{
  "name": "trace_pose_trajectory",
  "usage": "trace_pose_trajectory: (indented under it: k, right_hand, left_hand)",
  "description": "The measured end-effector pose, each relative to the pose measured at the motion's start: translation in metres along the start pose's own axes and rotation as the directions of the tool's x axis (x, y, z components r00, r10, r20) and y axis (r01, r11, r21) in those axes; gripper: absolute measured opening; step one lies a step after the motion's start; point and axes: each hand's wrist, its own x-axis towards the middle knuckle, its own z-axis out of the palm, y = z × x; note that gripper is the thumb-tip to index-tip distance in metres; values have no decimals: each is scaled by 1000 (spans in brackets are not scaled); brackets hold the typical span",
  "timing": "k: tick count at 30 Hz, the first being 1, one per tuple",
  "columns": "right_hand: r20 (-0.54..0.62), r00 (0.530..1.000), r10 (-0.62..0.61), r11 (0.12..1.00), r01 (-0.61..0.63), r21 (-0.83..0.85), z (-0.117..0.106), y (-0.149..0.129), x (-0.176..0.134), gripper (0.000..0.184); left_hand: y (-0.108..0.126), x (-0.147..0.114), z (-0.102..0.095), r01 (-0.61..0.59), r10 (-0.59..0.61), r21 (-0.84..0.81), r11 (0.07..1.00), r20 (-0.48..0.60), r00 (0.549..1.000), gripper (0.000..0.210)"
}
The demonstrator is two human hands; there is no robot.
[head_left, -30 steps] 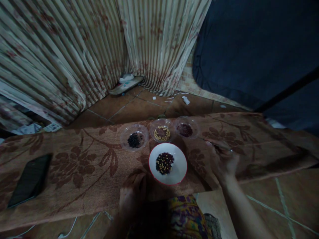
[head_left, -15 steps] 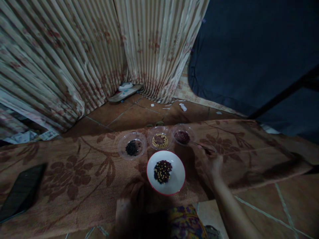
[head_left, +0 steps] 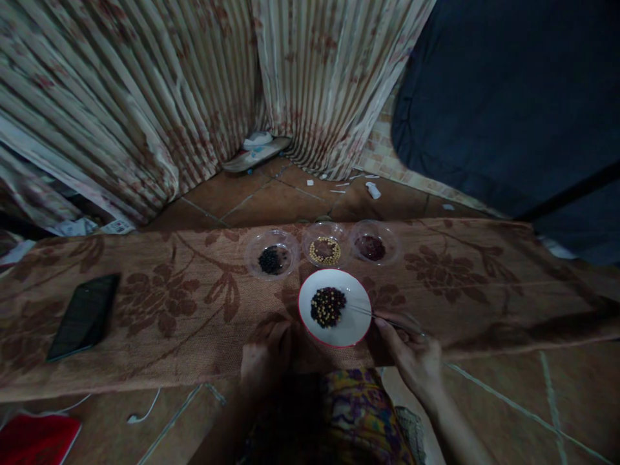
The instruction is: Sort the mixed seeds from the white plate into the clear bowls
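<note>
My right hand (head_left: pixel 411 355) grips metal tweezers (head_left: pixel 400 321) on the right of a white bowl (head_left: pixel 356 328) with a red rim. The thin tips reach over the rim to the edge of a heap of mixed dark, red and yellow beans (head_left: pixel 327 307). Loosely curled, my left hand (head_left: pixel 268 345) rests on the cloth just left of the bowl; I see nothing in it. Behind the bowl stand three clear plastic bowls: one (head_left: pixel 289 247) with black beans, one (head_left: pixel 334 259) with yellow beans, one (head_left: pixel 391 242) with dark red beans.
A brown floral cloth (head_left: pixel 179 336) covers the long table. A dark phone (head_left: pixel 84 316) lies at the left. Striped curtains (head_left: pixel 194 97) hang beyond, with dark blue fabric (head_left: pixel 498 110) at the right. A red item (head_left: pixel 39 439) lies low at the left.
My right hand has brought the tweezers from the plastic bowl of dark red beans to the heap in the white bowl. My left hand stays beside the bowl. The view has shifted.
</note>
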Motion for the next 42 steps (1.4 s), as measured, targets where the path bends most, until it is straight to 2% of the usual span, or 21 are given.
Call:
trace_pose_trajectory:
  k: [2, 8, 18, 24, 30, 33, 42]
  right_hand:
    - [51, 999, -14, 1000, 15, -22, 0, 2, -3, 23]
    - [63, 995, -73, 995, 76, -59, 2, 4, 0, 22]
    - [25, 999, -32, 995, 34, -93, 7, 2, 1, 24]
    - [131, 991, -34, 993, 48, -107, 6, 1, 0, 24]
    - [19, 999, -37, 996, 38, -81, 6, 6, 5, 25]
    - [10, 1000, -22, 997, 23, -79, 9, 9, 6, 28]
    - [16, 993, -117, 984, 118, -137, 11, 9, 9, 24]
  left_hand:
    - [0, -1, 1, -2, 2, -10, 1000, -10, 1000, 15]
    - [1, 0, 1, -6, 6, -28, 1000, -12, 1000, 12]
    - [1, -1, 2, -7, 6, -37, 999, -26, 1000, 11]
    - [2, -1, 1, -7, 6, -39, 999, -19, 1000, 12]
    - [2, -1, 1, -16, 15, -24, 1000, -52, 999, 12]
    - [2, -1, 2, -14, 13, -18, 1000, -58, 998, 12]
    - [0, -1, 3, -16, 15, -31, 999, -39, 999, 13]
